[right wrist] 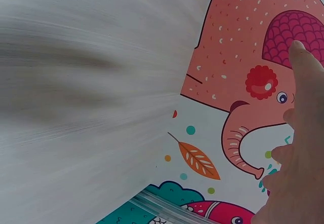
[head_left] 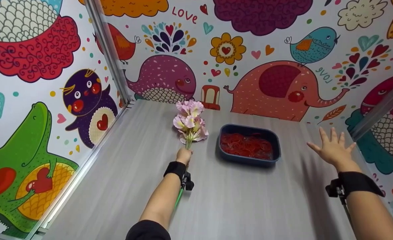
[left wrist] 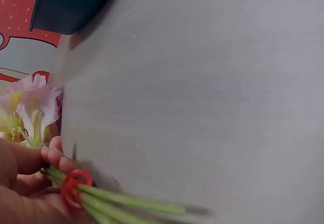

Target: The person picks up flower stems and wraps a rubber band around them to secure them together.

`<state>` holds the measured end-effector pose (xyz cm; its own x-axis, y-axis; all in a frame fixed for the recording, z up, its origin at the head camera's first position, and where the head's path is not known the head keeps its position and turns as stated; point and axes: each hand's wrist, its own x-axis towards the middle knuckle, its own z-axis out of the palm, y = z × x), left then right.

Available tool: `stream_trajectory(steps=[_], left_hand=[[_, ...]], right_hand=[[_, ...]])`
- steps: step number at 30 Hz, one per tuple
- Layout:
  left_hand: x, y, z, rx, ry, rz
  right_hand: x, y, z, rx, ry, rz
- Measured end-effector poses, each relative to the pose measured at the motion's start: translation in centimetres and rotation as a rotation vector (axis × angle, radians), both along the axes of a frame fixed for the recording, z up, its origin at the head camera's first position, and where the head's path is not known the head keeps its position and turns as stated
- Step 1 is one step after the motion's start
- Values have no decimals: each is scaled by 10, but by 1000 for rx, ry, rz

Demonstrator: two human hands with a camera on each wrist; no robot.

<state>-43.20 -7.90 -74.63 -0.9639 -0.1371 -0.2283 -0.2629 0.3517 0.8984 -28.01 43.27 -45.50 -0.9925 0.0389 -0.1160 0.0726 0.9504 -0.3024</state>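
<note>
My left hand [head_left: 184, 156] grips a bunch of pink flowers [head_left: 190, 121] by the green stems [left wrist: 131, 199]. The blossoms point away from me, toward the back wall. A red rubber band [left wrist: 76, 189] circles the stems just below the fingers in the left wrist view. Over the right side of the table, my right hand [head_left: 333, 148] is raised with its fingers spread and holds nothing. Between the hands stands a dark blue tub [head_left: 249, 160], nearer the left hand, with many red rubber bands [head_left: 246, 146] inside.
The grey table [head_left: 236, 203] meets a back wall [head_left: 213, 60] printed with cartoon animals. A similar printed panel [head_left: 49, 90] borders the left side, with a metal frame [head_left: 108, 50] at the corner. Another metal bar [head_left: 379, 106] runs along the right.
</note>
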Motion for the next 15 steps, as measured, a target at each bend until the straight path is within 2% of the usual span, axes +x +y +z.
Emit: stream_trajectory(steps=[4,6,7,9,10,11,12,13,14,15], left_hand=[[5,-1,3,-29,50,-22],[6,-1,5,-47,25,-29],[6,0,5,-52,40,-25],[7,2,11,-72,22,-16],[9,3,17,-99,-7,-10],[9,4,19,-132,-1,-14],[-2,3,6,-173,-13,-10],[-16,1,-12,-215,-6,-8],[-32,-2,-32,-262,-17,-10],[-50,-5,-57,-315,6,-15]], right_hand=[[0,-2,1,9,-5,-3],[0,-2,2,11,-9,-3],[0,-2,2,13,-10,-2],[0,-2,2,17,-13,-1],[0,-2,3,16,-15,0],[0,-1,3,13,-19,1],[-1,-1,3,10,-23,2],[-1,-1,3,7,-25,3],[-2,-2,3,4,-29,4],[-3,-2,4,1,-32,7]])
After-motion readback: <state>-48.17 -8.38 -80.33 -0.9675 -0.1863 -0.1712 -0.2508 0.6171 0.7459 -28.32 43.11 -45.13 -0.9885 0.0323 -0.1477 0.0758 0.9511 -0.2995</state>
